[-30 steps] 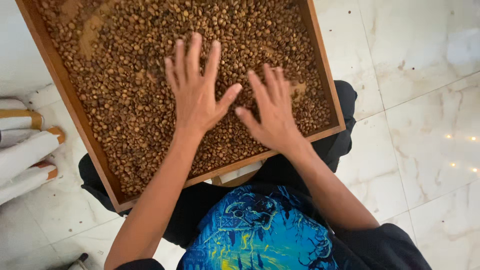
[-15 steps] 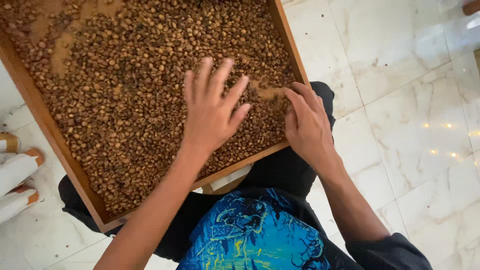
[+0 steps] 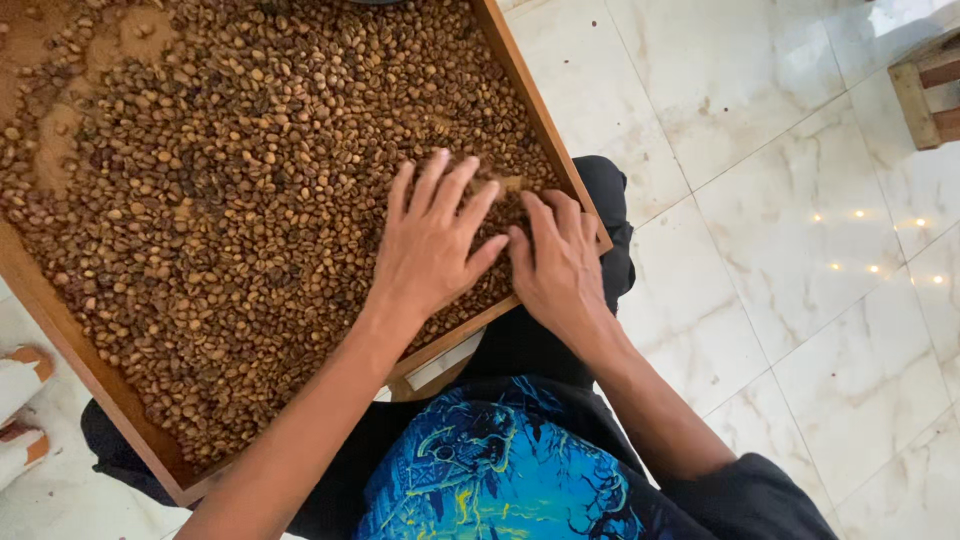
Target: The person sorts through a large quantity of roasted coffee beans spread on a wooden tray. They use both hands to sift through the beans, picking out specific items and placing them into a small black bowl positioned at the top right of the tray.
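A pale marble-tiled floor (image 3: 800, 230) spread to the right, catching small points of reflected light. On it, at its far right edge, stood part of a wooden crate (image 3: 930, 90). At the floor's left edge lay white rolls with orange ends (image 3: 22, 400).

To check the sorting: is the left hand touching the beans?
Touching. The head view shows the left hand lying flat on the beans.
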